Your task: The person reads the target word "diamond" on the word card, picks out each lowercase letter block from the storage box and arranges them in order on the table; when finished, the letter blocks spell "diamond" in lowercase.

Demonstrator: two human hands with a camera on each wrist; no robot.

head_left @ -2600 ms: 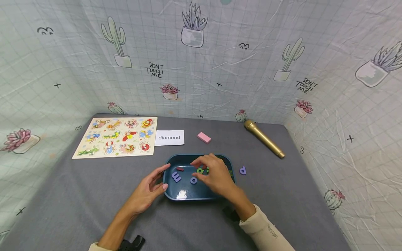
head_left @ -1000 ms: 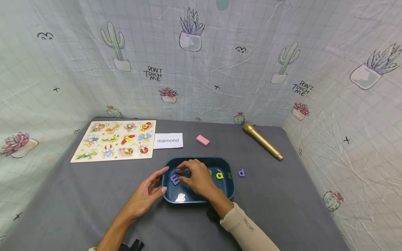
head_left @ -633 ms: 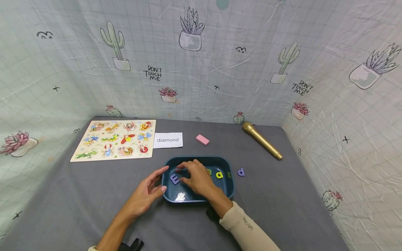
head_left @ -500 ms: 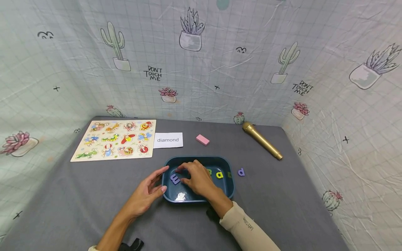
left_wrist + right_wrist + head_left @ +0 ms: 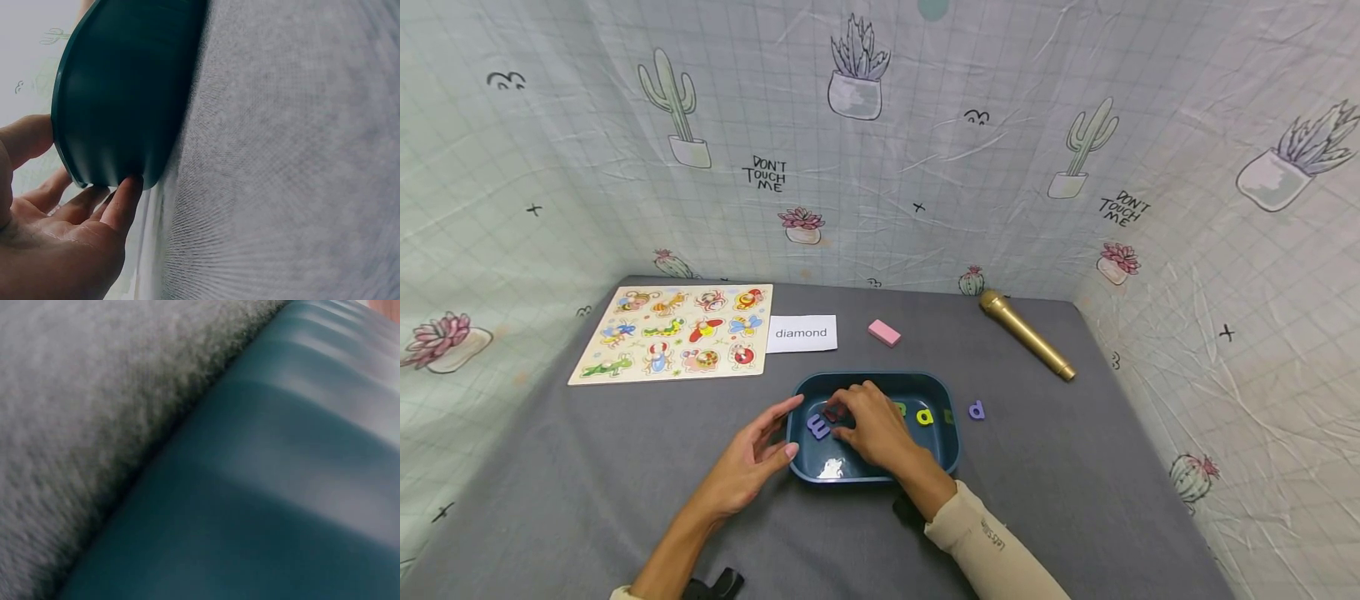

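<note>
A dark teal tray (image 5: 880, 473) sits on the grey cloth, with loose letters inside. My left hand (image 5: 747, 467) touches its left end, thumb on the near side and index finger on the far side; the left wrist view shows the fingers against the tray's outer wall. My right hand (image 5: 874, 423) reaches into the tray. Its index fingertip is at a dark red letter (image 5: 832, 413), while the thumb looks apart from it, near a purple m (image 5: 817, 427). A yellow letter (image 5: 924, 417) lies right of this hand, beside a partly hidden green one (image 5: 901, 409).
A purple d (image 5: 976, 410) lies right of the tray. Behind stand a "diamond" card (image 5: 801, 333), a pink block (image 5: 884, 332) and an insect puzzle board (image 5: 673, 333). A gold microphone (image 5: 1028, 336) lies at the back right. Printed fabric (image 5: 917, 167) walls off the table.
My right hand has moved left inside the tray, uncovering the yellow letter and covering the purple o. The dark red letter, earlier a thin strip, now shows more of its shape. My left hand stays put.
</note>
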